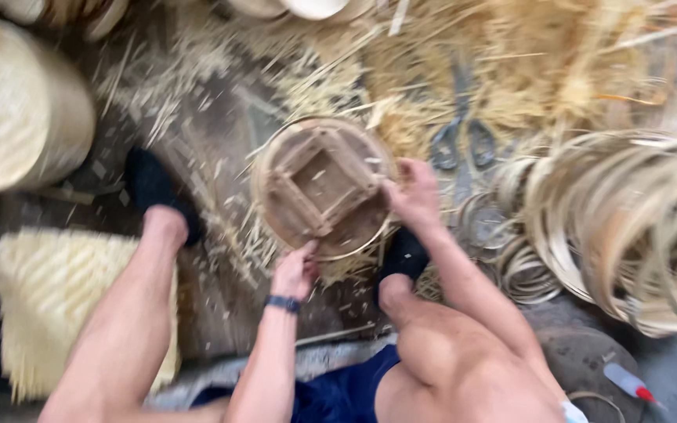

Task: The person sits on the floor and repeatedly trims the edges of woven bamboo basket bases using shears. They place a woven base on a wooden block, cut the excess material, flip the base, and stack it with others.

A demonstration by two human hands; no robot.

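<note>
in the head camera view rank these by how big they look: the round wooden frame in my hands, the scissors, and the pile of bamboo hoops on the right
1. Pile of bamboo hoops
2. Round wooden frame, held by the left hand and right hand
3. Scissors

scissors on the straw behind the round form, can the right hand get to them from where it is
Probably yes. The scissors lie uncovered on the straw just beyond the right hand, which grips the round wooden form; nothing stands between them, though the hand would have to let go.
</note>
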